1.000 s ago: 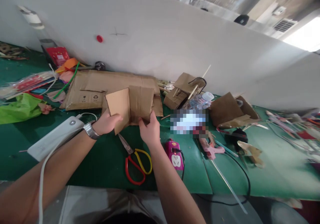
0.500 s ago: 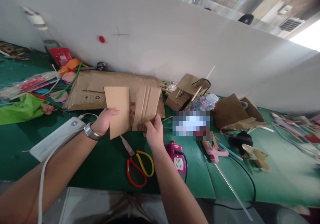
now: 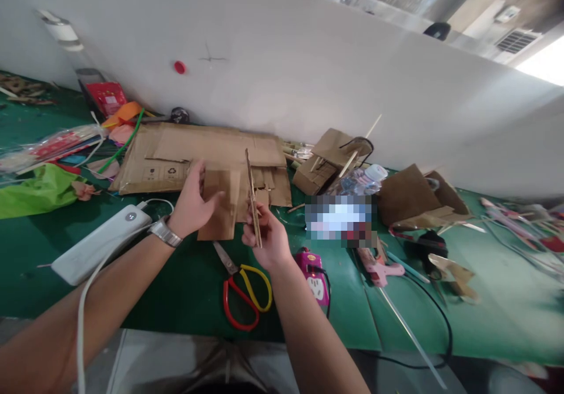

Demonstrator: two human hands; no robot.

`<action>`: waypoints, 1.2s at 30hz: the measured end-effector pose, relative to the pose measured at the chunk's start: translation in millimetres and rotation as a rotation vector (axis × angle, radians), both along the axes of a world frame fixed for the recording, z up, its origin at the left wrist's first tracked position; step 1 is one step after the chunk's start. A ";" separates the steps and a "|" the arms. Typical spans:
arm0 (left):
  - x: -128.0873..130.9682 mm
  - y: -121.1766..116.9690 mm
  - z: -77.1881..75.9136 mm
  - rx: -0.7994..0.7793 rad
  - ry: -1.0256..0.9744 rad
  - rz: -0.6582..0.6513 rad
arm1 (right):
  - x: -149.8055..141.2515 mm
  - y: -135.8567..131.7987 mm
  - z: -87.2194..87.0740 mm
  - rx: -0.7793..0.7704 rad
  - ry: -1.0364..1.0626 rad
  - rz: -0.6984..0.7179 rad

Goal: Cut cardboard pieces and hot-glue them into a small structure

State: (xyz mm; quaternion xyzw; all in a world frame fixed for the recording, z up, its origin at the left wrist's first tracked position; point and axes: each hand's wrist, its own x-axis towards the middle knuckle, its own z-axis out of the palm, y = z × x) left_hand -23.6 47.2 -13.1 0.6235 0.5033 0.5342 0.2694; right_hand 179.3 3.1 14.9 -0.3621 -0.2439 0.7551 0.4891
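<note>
My right hand grips a small piece of cardboard, turned so that mostly its thin edge faces me. My left hand is open, thumb held away from the fingers. Just right of its thumb and partly behind it is a second piece of cardboard, slightly blurred; whether the hand touches it I cannot tell. Below both pieces lie scissors with one red and one yellow handle. Larger flattened cardboard rests behind my hands, against the wall.
A white power bank with a cable lies left. To the right are a purple power socket, a pink glue gun with its black cord, a clear plastic bottle and cardboard boxes. A green plastic bag lies far left.
My left hand has opened and let go of its cardboard piece, which is now lower. My right hand has turned its piece from facing me to edge-on.
</note>
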 end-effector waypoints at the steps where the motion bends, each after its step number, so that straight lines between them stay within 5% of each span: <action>1: 0.4 -2.7 2.6 0.075 0.113 0.035 | 0.4 -1.9 1.0 -0.029 0.079 0.083; 5: 3.0 -10.9 12.9 0.271 0.340 0.041 | -2.7 -10.1 2.0 -0.070 0.263 0.341; 7: 5.7 -12.1 13.9 0.242 0.169 -0.067 | -6.4 -13.9 0.9 -0.066 0.302 0.431; 10: 8.9 -12.0 13.5 -0.008 -0.279 -0.274 | -11.8 -17.7 -2.8 -0.044 0.246 0.500; 13: 7.9 -11.7 17.8 -0.198 -0.522 -0.327 | -14.3 -17.1 -9.2 0.015 0.004 0.372; 19: 2.5 -13.2 25.7 -0.253 -0.548 -0.271 | -9.8 -9.7 -12.6 0.185 -0.293 -0.088; 26: 4.0 -19.3 23.1 -0.375 -0.582 -0.360 | -7.6 -13.1 -3.4 0.240 -0.282 -0.096; 36: 5.0 -16.1 16.8 -0.306 -0.399 -0.317 | -9.8 -9.3 -9.0 0.236 -0.372 -0.207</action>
